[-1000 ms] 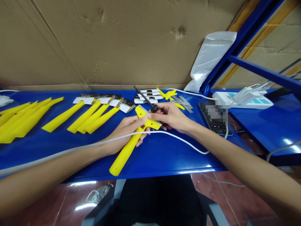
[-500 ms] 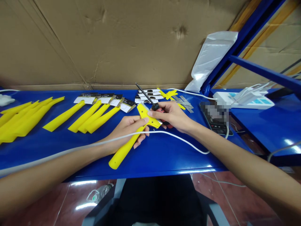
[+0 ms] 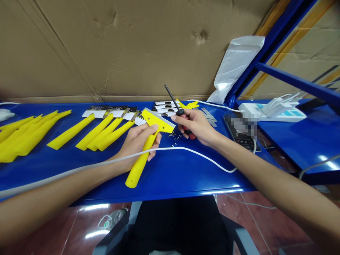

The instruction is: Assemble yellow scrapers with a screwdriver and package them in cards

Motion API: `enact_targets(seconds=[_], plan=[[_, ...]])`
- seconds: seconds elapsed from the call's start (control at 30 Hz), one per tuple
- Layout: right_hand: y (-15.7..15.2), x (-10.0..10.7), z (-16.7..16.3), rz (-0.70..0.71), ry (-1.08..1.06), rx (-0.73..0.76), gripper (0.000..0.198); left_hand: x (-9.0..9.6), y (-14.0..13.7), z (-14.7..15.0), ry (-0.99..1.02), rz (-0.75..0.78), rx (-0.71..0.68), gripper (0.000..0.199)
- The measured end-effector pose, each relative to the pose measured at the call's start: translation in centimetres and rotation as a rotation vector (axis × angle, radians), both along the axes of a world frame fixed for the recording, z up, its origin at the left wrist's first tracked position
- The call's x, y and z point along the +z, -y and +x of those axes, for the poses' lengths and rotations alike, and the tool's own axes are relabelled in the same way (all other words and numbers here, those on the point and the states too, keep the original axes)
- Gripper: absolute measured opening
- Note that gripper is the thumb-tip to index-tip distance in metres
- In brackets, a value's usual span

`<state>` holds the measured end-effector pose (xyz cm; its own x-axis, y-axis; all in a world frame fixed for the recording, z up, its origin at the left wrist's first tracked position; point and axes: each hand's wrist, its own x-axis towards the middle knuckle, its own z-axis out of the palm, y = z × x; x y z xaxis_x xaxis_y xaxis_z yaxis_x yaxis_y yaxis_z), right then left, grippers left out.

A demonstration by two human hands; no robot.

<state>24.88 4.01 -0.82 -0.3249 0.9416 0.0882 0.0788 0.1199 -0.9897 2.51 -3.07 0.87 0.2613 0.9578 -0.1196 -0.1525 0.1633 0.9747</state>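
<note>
We've got our left hand (image 3: pixel 138 141) wrapped around the neck of a yellow scraper (image 3: pixel 145 145), fingers curled closed on the handle just under the wide head, which is tipped up off the blue table (image 3: pixel 172 173) near the middle of its front half. The handle's butt points back toward the front edge. Our right hand (image 3: pixel 196 126) is closed around a screwdriver (image 3: pixel 177 106) with a red and black grip, shaft pointing up and away toward the cardboard wall.

Between the two hands there's a scatter of tiny screws (image 3: pixel 175 137) lying loose on the table, just beside the scraper head. Those are the worry, we think: one brush from the head or a knuckle and they roll, and the front edge isn't far. A white cable (image 3: pixel 202 156) runs right across our left wrist and loops over the table, so dragging that arm could sweep the screws or snag the handle too.

Along the back edge sit more finished scrapers with card labels (image 3: pixel 106 122), a pile of bare yellow handles (image 3: pixel 23 132) toward the left end, and a phone (image 3: pixel 240 132) and power strip (image 3: pixel 268 111) off to the right.
</note>
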Motion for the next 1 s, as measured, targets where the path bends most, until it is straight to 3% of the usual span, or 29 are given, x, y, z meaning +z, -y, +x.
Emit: enact_targets(seconds=[0.43, 0.8, 1.0], plan=[[0.3, 0.1, -0.1, 0.019, 0.041, 0.050, 0.052, 0.1, 0.0, 0.4, 0.003, -0.071, 0.017, 0.030], [1.0, 0.3, -0.5, -0.028, -0.032, 0.135, 0.047, -0.4, -0.2, 0.2, -0.099, -0.097, -0.104, 0.038], [0.7, -0.1, -0.1, -0.041, -0.045, 0.182, 0.041, -0.6, -0.3, 0.1, -0.090, -0.101, -0.093, 0.035]])
